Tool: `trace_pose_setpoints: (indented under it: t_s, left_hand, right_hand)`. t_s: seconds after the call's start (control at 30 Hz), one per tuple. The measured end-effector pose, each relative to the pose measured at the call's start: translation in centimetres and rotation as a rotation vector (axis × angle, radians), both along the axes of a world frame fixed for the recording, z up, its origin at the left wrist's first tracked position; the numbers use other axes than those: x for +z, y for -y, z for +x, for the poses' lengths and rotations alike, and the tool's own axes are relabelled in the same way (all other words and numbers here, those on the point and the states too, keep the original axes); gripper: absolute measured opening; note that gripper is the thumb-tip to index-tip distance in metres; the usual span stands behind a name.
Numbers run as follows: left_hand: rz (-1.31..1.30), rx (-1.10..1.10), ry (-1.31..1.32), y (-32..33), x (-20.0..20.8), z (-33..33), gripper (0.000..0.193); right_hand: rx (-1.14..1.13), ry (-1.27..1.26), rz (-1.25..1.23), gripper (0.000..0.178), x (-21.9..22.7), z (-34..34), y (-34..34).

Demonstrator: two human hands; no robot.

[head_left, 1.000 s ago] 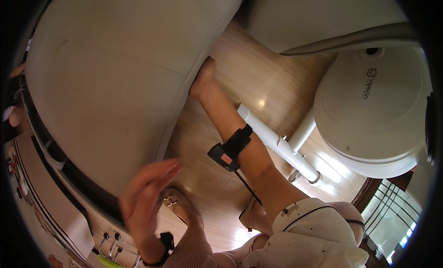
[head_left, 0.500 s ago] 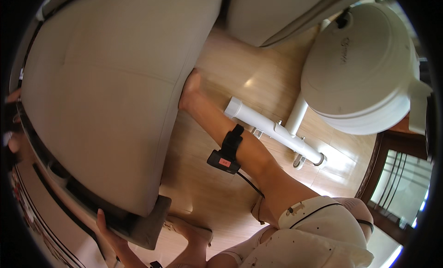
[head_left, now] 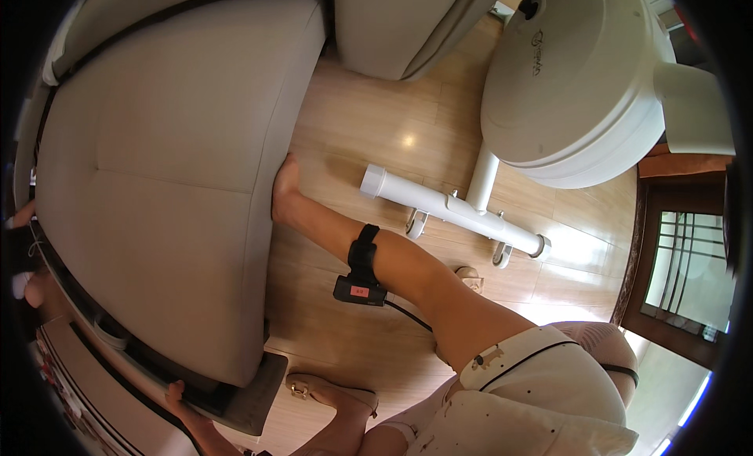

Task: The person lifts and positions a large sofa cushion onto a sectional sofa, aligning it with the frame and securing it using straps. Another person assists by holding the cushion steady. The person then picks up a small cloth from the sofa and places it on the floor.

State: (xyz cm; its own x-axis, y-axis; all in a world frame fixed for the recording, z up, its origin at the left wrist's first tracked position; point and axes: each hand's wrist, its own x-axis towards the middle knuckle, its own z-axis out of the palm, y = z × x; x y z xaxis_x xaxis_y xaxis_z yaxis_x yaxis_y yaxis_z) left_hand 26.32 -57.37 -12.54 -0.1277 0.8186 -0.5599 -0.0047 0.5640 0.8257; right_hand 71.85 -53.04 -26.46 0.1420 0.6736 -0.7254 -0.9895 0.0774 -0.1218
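In the head view, a big beige padded cushion [head_left: 165, 158], smooth and seamed, is sitting right against the right hand [head_left: 286, 193]. Those fingers are hiding behind its edge, so can't tell whether they're spread or pinching. The left hand [head_left: 177, 399] is touching the dark base [head_left: 255, 392], which is blocking most of its fingers; can't tell their grip either. Right of the right fingers, a white tube stand [head_left: 447, 209] is resting on casters, its rounded drum [head_left: 565, 79] getting cut off up top.

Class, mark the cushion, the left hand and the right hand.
Cushion [head_left: 161, 244]: head view, middle of its broad beige face.
Left hand [head_left: 180, 402]: head view, its visible part.
Right hand [head_left: 285, 193]: head view, its visible part.
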Motion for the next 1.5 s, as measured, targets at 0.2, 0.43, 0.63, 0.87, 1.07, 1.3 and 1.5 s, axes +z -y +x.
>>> trace_pose_setpoints:
  t_s: [0.2, 0.43, 0.63, 0.87, 1.07, 1.3, 1.5]
  left_hand:
    - [0.177, -0.031, -0.141, 0.3, 1.1, 4.9, 0.067]
    - [0.262, -0.054, -0.247, -0.1, 1.3, 6.2, 0.062]
    - [0.198, -0.022, -0.381, -0.5, 2.3, 8.9, 0.060]
    - [0.266, -0.038, -0.389, -3.0, 2.6, 7.5, 0.079]
    - [0.221, -0.082, -0.594, -4.8, 1.3, 5.5, 0.090]
    - [0.257, -0.117, -0.613, -5.2, 0.5, 6.0, 0.102]
    - [0.199, -0.292, -0.621, -6.4, 4.6, 4.7, 0.104]
  right_hand:
    - [0.094, 0.005, 0.067, 0.077, -2.8, 0.9, 0.0]
    - [0.043, 0.318, -0.206, 0.069, -6.6, -1.5, 0.2]
    - [-0.530, 1.813, -0.276, 0.047, 5.0, -0.3, 1.7]
    - [0.390, 2.485, 0.188, 0.041, 10.6, -0.4, 0.1]
    - [0.762, 2.626, 0.153, 0.052, 11.6, -1.6, -1.1]
    - [0.954, 2.673, 0.112, 0.056, 12.2, -1.8, -1.8]
    - [1.544, 2.646, -0.082, 0.061, 18.2, -3.0, -2.7]
